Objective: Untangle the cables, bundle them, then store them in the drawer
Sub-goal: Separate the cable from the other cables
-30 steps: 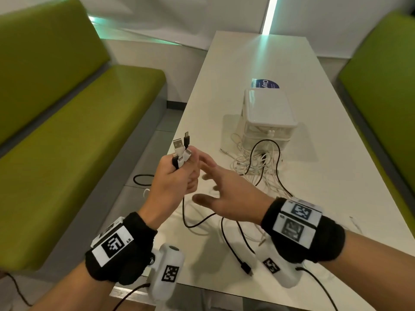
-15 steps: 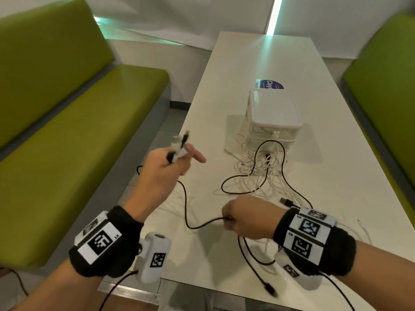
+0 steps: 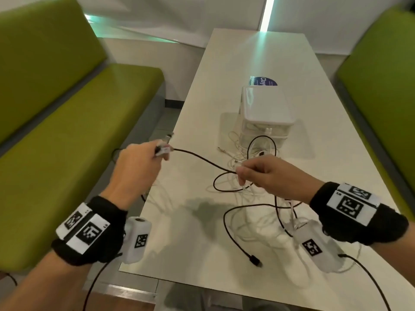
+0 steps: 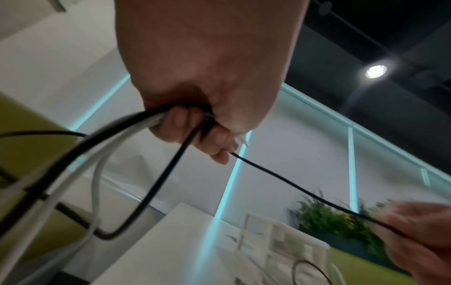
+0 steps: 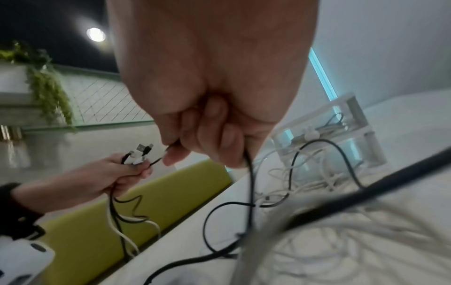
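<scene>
My left hand [image 3: 143, 162] grips a bunch of black and white cable ends [image 3: 165, 144], their plugs sticking out past the fingers, held over the table's left edge. A black cable [image 3: 202, 159] runs taut from it to my right hand [image 3: 253, 173], which pinches that cable above the table. In the right wrist view the plugs [image 5: 139, 154] show in the left fist and the black cable [image 5: 250, 183] drops from my right fingers. A tangle of white cables [image 3: 247, 153] and black loops lies in front of the small white drawer unit [image 3: 265, 108].
The white table [image 3: 224, 63] is long and narrow, with green benches [image 3: 67, 131] on both sides. A loose black plug end [image 3: 254, 260] lies near the front edge. A blue round sticker [image 3: 262, 80] sits behind the drawer unit.
My right hand closed on the black cable and drew it up and to the right, pulling the stretch to the left hand taut. The left hand lowered and tilted the plugs away.
</scene>
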### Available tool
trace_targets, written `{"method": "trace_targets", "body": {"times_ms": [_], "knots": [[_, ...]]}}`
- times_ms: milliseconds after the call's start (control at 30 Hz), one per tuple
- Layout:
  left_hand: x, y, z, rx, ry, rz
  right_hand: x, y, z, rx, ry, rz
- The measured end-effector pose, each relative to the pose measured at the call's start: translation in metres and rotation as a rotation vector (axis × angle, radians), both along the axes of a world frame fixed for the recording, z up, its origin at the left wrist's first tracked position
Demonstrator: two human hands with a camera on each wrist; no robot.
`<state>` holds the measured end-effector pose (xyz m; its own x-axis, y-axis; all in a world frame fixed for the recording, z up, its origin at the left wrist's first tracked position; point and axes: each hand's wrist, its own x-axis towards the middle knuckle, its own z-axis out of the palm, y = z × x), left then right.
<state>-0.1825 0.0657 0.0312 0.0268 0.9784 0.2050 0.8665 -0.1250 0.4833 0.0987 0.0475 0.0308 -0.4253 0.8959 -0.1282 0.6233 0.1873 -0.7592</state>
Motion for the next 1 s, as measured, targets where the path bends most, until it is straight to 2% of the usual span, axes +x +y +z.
{"method": "trace_targets", "body": {"times_ms": [67, 133, 233, 367, 433, 500, 600, 667, 767, 867, 1000], "knots": [[-0.013, 0.007, -0.004, 0.000, 0.059, 0.105, 0.005, 0.000, -0.001, 0.050, -0.037, 0.016], [-0.021, 0.010, -0.007, -0.037, 0.120, 0.173, 0.010, 0.000, -0.003, 0.012, -0.059, 0.008], [-0.015, 0.006, -0.010, -0.020, 0.134, 0.136, 0.016, 0.000, -0.009, -0.022, -0.082, -0.019], [0.017, -0.004, -0.008, 0.122, -0.163, -0.060, 0.008, 0.004, -0.021, 0.114, -0.137, -0.060], [0.042, -0.011, -0.007, 0.137, -0.237, -0.192, 0.001, 0.005, -0.024, 0.121, -0.158, -0.050], [0.066, -0.023, -0.009, 0.120, -0.270, -0.340, -0.007, 0.003, -0.023, 0.140, -0.167, -0.025], [0.087, -0.036, -0.023, 0.042, -0.149, -0.488, -0.012, -0.002, -0.022, 0.171, -0.148, -0.012], [0.091, -0.037, -0.029, -0.076, -0.040, -0.466, -0.013, -0.006, -0.023, 0.179, -0.132, 0.010], [0.088, -0.035, -0.025, -0.155, 0.091, -0.474, -0.012, -0.012, -0.023, 0.137, -0.146, 0.046], [0.075, -0.029, -0.015, -0.159, 0.048, -0.428, -0.010, -0.012, -0.025, 0.120, -0.079, 0.035], [0.048, -0.015, -0.009, -0.047, -0.122, -0.172, -0.001, -0.010, -0.030, 0.114, -0.067, 0.001]]}}
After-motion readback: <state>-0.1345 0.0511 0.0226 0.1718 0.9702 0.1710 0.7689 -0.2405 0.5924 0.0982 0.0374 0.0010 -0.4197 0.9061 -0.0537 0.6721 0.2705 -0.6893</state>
